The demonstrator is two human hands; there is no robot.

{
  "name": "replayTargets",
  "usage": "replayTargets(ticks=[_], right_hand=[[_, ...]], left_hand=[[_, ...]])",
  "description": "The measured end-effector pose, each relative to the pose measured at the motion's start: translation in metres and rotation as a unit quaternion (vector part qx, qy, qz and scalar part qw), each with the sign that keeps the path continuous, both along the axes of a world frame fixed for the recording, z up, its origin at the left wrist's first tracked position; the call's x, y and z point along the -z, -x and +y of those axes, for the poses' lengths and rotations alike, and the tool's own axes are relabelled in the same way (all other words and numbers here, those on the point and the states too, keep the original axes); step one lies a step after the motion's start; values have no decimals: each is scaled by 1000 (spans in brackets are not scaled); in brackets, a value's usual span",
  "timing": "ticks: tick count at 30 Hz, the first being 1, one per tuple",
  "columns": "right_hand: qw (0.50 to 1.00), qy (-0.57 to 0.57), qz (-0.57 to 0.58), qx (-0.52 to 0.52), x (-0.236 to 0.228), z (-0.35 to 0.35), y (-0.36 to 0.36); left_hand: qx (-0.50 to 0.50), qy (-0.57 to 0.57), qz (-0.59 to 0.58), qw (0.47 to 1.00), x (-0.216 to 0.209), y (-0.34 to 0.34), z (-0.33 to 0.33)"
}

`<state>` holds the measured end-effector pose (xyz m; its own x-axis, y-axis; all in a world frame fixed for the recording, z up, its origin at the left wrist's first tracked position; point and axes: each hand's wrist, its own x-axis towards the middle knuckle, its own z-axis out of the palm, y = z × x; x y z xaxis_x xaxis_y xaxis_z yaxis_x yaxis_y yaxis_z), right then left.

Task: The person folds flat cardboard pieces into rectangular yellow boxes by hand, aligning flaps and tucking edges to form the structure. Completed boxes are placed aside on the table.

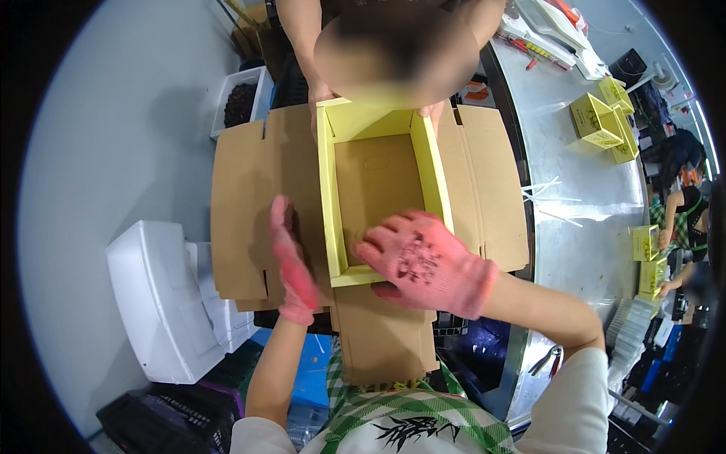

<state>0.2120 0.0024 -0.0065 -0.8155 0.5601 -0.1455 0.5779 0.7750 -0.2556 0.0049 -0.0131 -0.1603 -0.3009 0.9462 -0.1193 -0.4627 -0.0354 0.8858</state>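
- Head view: we are pressing our right hand (423, 261), fingers spread, on the yellow box (378, 189) rim at 6 o'clock.
- Our left hand (291, 261), flat and open, is leaning against its 9 o'clock wall.
- Flattened brown cardboard (242, 219) is lying underneath; a co-worker's hand (432, 112) is holding 12 o'clock.

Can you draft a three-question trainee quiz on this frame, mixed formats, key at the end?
1. True or false: the right hand rests on the near end of the yellow box.
2. What colour are the person's gloves?
3. Where is the left hand? A) inside the yellow box B) on the cardboard flap left of the box C) on the white bin

Key: 1 true; 2 pink; 3 B.
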Motion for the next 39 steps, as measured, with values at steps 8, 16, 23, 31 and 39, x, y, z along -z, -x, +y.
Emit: replayTargets(ticks=[8,16,23,31,39], right_hand=[[566,-7,609,556,43,-46,-120],[712,-111,108,685,155,-72,-228],[710,132,153,674,110,-55,-202],[745,-27,10,666,47,-54,-169],[854,-197,39,480,57,-52,-108]], left_hand=[[-23,6,252,967,-24,43,-55],[-81,227,706,666,-10,115,-42],[84,342,540,764,-53,123,-21],[79,339,418,839,-49,161,-14],[24,100,796,597,-117,77,-30]])
